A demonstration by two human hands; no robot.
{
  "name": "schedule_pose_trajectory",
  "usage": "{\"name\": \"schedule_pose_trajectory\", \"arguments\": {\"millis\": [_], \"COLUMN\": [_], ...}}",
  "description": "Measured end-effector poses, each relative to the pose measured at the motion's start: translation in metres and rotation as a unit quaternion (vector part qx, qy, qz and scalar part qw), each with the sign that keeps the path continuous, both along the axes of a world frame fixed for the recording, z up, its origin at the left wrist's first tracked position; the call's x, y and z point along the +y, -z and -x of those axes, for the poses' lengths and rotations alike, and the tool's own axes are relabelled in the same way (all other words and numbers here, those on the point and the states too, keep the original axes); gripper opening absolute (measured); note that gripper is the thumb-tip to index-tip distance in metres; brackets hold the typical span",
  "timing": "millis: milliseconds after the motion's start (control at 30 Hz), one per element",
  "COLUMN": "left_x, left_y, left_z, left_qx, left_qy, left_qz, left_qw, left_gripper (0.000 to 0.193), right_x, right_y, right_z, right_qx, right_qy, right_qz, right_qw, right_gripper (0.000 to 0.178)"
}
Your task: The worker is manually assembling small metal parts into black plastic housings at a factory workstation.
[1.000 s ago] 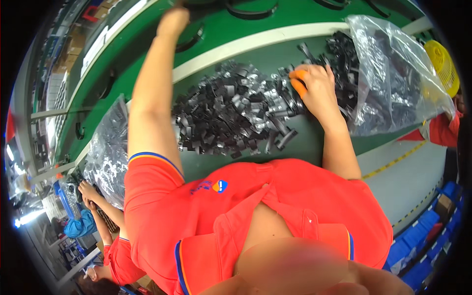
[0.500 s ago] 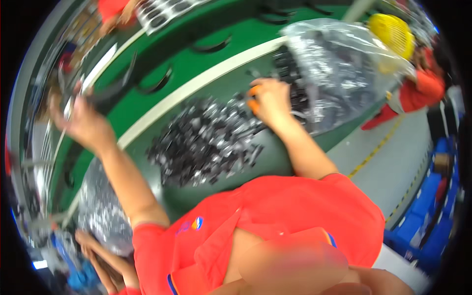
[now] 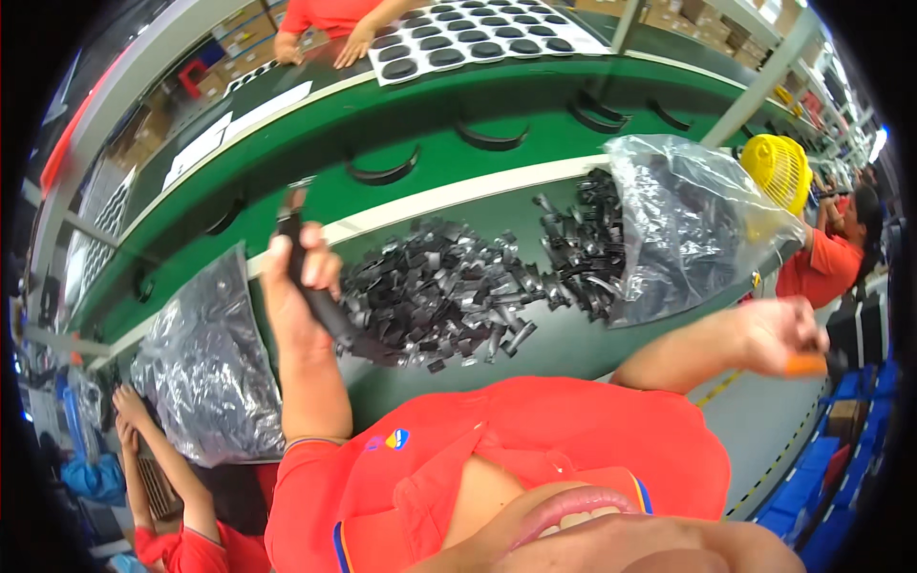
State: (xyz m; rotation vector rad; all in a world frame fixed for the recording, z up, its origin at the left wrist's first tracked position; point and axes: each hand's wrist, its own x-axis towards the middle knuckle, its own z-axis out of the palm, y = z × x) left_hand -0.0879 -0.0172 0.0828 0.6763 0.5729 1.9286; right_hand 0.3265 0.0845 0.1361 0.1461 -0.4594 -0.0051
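My left hand [image 3: 291, 310] is closed around a curved black plastic band [image 3: 328, 313], raised over the left side of the worktable. The band's lower end passes in front of a loose pile of small glossy black plastic pieces [image 3: 435, 286]. Far to the right, beyond the table edge, my right hand [image 3: 778, 336] is curled and partly blurred. Something orange [image 3: 805, 365] shows at its fingers; whether that is a finger cover or a tool's handle I cannot make out. A second heap of black parts [image 3: 585, 244] lies right of the first pile.
Clear plastic bags of parts lie on the right [image 3: 669, 239] and left [image 3: 205, 372]. Behind a pale rail, a green conveyor [image 3: 439, 162] carries several curved black bands. A yellow fan [image 3: 776, 172] stands at the right. Co-workers in red are across, left and right.
My left hand has come nearer and now has the black band upright in it. My right hand has left the parts pile and swung far right. The view has also shifted.
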Motion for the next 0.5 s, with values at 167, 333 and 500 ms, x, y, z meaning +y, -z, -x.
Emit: {"name": "schedule_pose_trajectory", "arguments": {"millis": [167, 333, 500], "left_x": [0.015, 0.012, 0.011], "left_y": [0.021, 0.035, 0.042], "left_z": [-0.031, -0.045, -0.05], "left_qx": [0.077, 0.078, 0.051], "left_qy": [0.112, 0.14, 0.219], "left_qz": [0.062, 0.094, 0.093], "left_qw": [0.989, 0.983, 0.97], "left_gripper": [0.047, 0.038, 0.039], "right_x": [0.003, -0.026, -0.031], "right_y": [0.046, 0.096, 0.089], "right_z": [0.042, 0.152, 0.174], "right_qx": [-0.193, -0.327, -0.407], "right_qy": [-0.24, -0.548, -0.65], "right_qz": [0.158, 0.35, 0.354], "right_qw": [0.938, 0.686, 0.535], "right_gripper": [0.029, 0.029, 0.032]}}
